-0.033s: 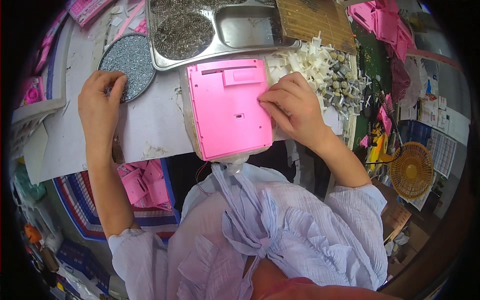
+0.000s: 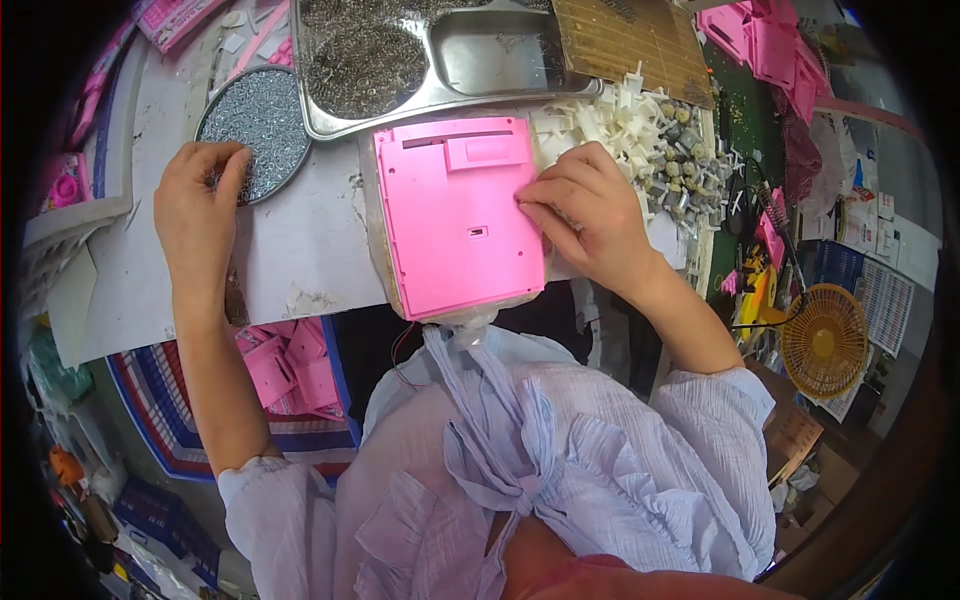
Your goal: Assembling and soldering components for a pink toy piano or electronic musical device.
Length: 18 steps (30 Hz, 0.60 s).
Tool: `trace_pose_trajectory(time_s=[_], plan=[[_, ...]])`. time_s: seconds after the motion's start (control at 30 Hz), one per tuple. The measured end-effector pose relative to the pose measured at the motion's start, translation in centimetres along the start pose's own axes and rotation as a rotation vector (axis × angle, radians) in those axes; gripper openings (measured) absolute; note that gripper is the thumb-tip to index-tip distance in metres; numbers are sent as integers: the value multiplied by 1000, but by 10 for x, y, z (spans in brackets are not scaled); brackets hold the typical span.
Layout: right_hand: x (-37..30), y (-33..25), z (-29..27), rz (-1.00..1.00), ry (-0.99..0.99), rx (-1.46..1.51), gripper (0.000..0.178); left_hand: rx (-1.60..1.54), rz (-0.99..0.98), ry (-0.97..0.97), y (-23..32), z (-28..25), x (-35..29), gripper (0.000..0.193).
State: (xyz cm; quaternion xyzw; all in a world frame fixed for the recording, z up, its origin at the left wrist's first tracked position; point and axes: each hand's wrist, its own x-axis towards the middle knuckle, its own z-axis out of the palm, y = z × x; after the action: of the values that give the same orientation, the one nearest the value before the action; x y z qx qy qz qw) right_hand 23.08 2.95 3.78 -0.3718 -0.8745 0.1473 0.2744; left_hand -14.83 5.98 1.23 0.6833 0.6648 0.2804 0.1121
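A pink plastic panel (image 2: 450, 235) lies flat in front of me at the table's edge, with a slot along its far side and small holes in its face. At its right edge is my right hand (image 2: 590, 215), thumb and fingertips pinched together; whatever they may hold is too small to make out. My left hand (image 2: 203, 195) rests at the near left rim of a round dish (image 2: 298, 170) filled with small silvery screws (image 2: 255, 125). Its thumb and forefinger are drawn together over the screws, and anything between them is hidden.
Beyond the panel stands a metal compartment tray (image 2: 440, 95) with small metal parts. White plastic pieces (image 2: 615, 120) and grey parts (image 2: 690, 170) are heaped to the right, beside a cardboard sheet (image 2: 640, 50). Below the table sits a striped basket (image 2: 190, 430) with pink parts; a yellow fan (image 2: 823, 340) is far right.
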Motion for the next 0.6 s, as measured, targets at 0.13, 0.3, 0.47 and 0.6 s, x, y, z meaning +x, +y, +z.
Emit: trace_pose_trajectory(time_s=[0.13,0.3,0.47,0.6], plan=[[4,-2,-6,-1,-34,-8,19,119,-104,52,4,1,-2,24],[4,2,-8,4,-49,1,15,156,112,120,17,7,-10,23],[-1,6,-9,15,-48,53,18,-111,443,-5,117,38,-54,9],[-6,9,-15,35,-13,66,19,-279,492,-193,161,51,-69,13]])
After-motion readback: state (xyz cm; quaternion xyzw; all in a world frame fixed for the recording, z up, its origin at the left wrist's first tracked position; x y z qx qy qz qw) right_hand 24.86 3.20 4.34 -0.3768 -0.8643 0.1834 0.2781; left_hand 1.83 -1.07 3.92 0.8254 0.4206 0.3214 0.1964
